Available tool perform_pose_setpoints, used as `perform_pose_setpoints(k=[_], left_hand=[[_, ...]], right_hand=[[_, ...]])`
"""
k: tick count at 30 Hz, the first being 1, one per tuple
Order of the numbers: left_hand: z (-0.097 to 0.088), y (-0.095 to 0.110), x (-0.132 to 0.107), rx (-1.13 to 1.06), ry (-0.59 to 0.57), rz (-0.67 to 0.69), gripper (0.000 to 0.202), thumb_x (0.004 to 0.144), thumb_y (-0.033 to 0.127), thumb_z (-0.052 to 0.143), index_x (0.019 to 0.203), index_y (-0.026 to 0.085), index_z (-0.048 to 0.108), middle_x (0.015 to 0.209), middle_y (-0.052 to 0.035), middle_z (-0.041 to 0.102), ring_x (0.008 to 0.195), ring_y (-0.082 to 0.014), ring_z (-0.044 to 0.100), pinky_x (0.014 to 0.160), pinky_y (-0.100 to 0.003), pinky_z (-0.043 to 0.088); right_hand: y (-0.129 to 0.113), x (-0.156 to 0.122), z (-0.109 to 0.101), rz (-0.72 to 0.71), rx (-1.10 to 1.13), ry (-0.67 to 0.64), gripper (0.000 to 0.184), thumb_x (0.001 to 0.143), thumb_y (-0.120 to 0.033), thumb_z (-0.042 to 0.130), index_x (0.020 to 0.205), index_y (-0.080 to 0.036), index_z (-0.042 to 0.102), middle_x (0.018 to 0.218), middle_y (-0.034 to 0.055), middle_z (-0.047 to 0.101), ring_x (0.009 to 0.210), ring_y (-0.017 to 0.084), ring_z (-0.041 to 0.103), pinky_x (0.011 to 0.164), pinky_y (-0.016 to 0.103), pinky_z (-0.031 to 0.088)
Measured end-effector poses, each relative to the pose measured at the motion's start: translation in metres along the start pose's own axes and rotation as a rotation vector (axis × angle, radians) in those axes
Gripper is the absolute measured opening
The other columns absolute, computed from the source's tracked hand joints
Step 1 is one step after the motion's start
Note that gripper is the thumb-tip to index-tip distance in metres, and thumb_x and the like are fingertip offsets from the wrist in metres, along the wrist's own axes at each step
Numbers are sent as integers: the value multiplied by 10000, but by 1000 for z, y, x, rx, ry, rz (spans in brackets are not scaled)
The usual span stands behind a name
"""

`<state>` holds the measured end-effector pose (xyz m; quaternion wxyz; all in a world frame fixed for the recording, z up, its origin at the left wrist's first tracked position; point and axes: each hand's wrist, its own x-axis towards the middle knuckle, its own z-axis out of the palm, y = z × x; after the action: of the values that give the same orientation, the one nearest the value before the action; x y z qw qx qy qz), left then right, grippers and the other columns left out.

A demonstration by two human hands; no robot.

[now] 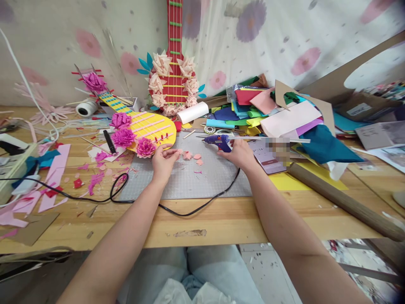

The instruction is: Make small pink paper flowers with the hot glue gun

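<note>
Head view, items at my hands. Left hand (pixel 164 159): thumb and fingertips pinched together on a small pale-pink paper petal (pixel 179 152), just beside the rounded edge of a yellow guitar-shaped paper piece (pixel 155 131) with pink strips and magenta paper flowers (pixel 145 146). Right hand (pixel 239 153): closed round the grip of a blue plastic glue gun (pixel 217 140), nozzle pointing left above a grey gridded cutting mat (pixel 202 181); a long translucent glue stick (pixel 299 140) sticks out at its rear. A small label on its body, too small for me to read.

Between my hands, on the mat: loose pink paper petals (pixel 198 157). Near my right wrist: a lit phone (pixel 268 158), partly pixelated, digits too blurred to read surely. Far right of the wooden desk (pixel 221 219): a brown box (pixel 343 105) bearing a white label (pixel 360 108), dark print illegible. Across the front: one black cable (pixel 190 214).
</note>
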<state>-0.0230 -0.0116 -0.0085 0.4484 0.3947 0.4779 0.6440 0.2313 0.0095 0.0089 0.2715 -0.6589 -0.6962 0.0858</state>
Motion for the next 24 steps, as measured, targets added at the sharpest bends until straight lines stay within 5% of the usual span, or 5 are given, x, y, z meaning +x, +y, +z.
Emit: perform_pose_setpoints(k=[3,6,10,16,24], left_hand=[[-1,-3,2,9,-12,46,480,547,253,779,936,171,511,740,-7,677,707,-142,663,718,-301,535],[-2,-7,4,55,-25,124,449,582,238,761,947,174,507,753,-7,676,726,-131,662,741,-278,518],[-2,-8,5,83,-25,170,441,609,226,746,963,185,487,752,2,673,718,-123,661,747,-265,511],[-4,-5,2,199,-38,214,447,647,215,722,1007,203,458,766,-2,683,711,-138,666,701,-262,506],[-5,5,-10,508,-72,481,343,733,177,645,1030,225,480,799,5,680,843,-152,663,834,-307,502]], right_hand=[[-14,-12,-19,157,-181,-161,497,571,-492,770,881,-177,543,914,146,629,960,364,582,783,462,453],[-36,-16,-18,34,-23,-376,401,635,-478,732,828,-212,503,793,62,631,759,252,604,690,387,461],[-62,-8,19,-170,351,-257,423,688,-460,703,952,-218,479,938,56,645,784,180,596,707,332,479],[-77,8,69,-255,401,-234,459,694,-339,726,1058,-205,481,1075,95,633,1015,211,588,885,392,456],[-71,3,60,-178,704,-415,473,682,-229,698,1082,-245,444,958,20,667,900,156,641,810,336,503]])
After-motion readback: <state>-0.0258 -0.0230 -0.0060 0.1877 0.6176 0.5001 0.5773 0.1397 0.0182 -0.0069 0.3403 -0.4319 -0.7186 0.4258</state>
